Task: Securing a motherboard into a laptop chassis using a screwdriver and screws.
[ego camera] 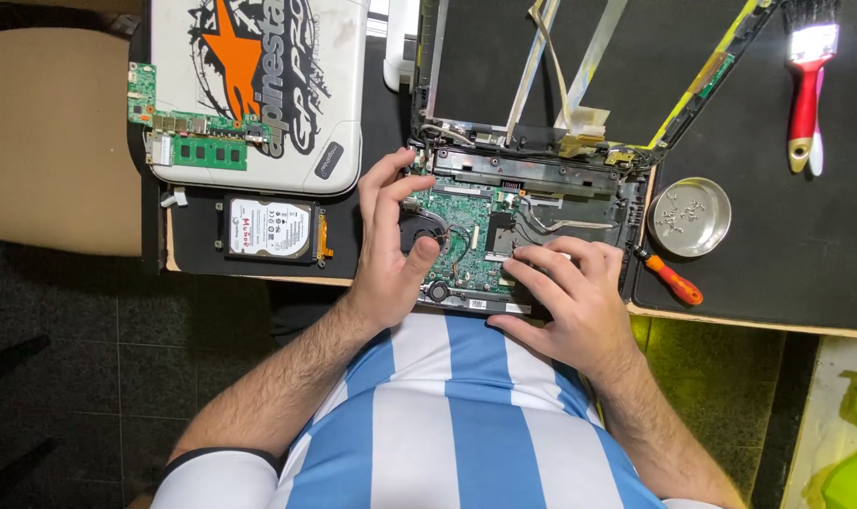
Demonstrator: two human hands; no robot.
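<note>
Landmark: the opened laptop base (532, 188) with its green motherboard (461, 240) exposed, mid-desk.

Far left of the base: white laptop lid (259, 90) with a black-and-orange sticker, 1 small green circuit board (142, 92) and 1 RAM stick (207, 151) lying on it. Just below the lid, still left of the base: hard drive (270, 229), flat, label up.

Left hand (391, 245) over the base's left part, fingers spread and curled, fingertips touching the motherboard's top-left area near the black fan (419, 231); holds nothing.

Right hand (570, 297) over the base's front right, fingers narrow, tips pressed on the board's right edge by the heatsink plate; cannot tell if it pinches anything.

Motherboard lies between both hands, partly under them.

Right of the base: orange-handled screwdriver (674, 280) touching the base's corner, round metal dish (691, 217) with screws, red-handled brush (806, 94) far top right.
</note>
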